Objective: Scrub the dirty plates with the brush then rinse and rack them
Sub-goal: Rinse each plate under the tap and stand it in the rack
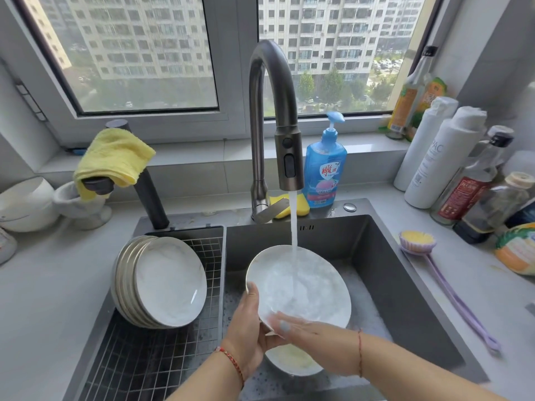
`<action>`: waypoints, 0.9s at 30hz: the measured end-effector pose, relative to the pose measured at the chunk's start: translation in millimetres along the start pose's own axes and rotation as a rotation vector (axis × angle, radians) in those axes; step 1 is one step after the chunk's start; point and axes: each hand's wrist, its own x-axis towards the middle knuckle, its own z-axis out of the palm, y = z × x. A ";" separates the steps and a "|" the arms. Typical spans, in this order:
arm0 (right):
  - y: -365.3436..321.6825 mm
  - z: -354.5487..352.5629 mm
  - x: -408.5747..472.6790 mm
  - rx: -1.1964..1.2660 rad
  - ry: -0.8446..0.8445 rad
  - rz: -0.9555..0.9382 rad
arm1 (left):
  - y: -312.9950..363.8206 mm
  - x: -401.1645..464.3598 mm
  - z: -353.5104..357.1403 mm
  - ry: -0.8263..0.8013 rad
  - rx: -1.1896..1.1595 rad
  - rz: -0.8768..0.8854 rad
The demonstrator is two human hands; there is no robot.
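A white plate (307,280) is tilted under the running water from the faucet (272,123), over the sink (411,285). My left hand (249,328) grips its near left rim from below, thumb on the edge. My right hand (301,328) lies with straight fingers across the plate's lower inside face. Another plate (292,361), smeared yellowish, lies in the sink under my hands. Several clean plates (165,280) lean stacked on the wire rack (139,360) at the left. The lilac long-handled brush (425,247) lies on the counter right of the sink.
A blue soap bottle (325,172) and yellow sponge (292,208) stand behind the sink. A yellow cloth (113,157) hangs on a dark fixture. White bowls (26,204) sit at far left. Bottles (440,157) crowd the right counter. Suds cover the sink floor.
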 end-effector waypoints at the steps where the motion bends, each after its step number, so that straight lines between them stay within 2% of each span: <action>1: -1.0 1.1 9.7 0.013 0.016 -0.064 | 1.1 -1.0 1.9 -0.006 0.016 0.000; 3: 7.1 4.9 39.0 -0.153 0.072 -0.092 | 1.7 -2.7 5.6 -0.003 0.046 0.017; 6: 17.8 3.7 72.8 -0.322 0.288 -0.055 | 3.8 -7.0 10.3 -0.052 0.070 0.054; 7: 18.0 -2.3 76.4 -0.352 0.303 -0.081 | 4.6 -7.9 10.8 -0.072 0.074 0.056; 10: 16.5 -29.7 69.5 -0.266 0.256 -0.083 | 6.6 -9.0 11.2 -0.080 0.069 0.042; 13: 24.2 -44.9 62.2 -0.364 0.300 0.101 | 6.4 -7.8 11.1 -0.023 0.058 0.029; 16: 37.0 -50.1 47.1 -0.467 0.270 0.248 | 5.9 -6.8 11.1 0.023 0.025 0.030; 18: 47.4 -51.2 32.7 -0.604 0.243 0.261 | 5.3 -5.3 11.4 0.054 0.013 0.042; 19: 53.4 -48.7 28.1 -0.672 0.219 0.250 | 4.6 -4.1 11.9 0.074 0.010 0.045; 21: 53.4 -37.5 15.3 -0.622 0.230 0.237 | 3.4 -1.8 13.3 0.121 0.016 0.048; 24: 50.8 -20.1 -1.6 -0.548 0.229 0.095 | 4.5 1.9 16.6 0.166 0.039 0.064; 26: 45.3 -5.4 -6.9 -0.501 0.392 -0.010 | 5.3 4.0 20.0 0.171 0.044 0.064; 27: 46.8 0.5 -4.7 -0.568 0.502 -0.086 | 5.6 4.4 22.3 0.170 0.047 0.059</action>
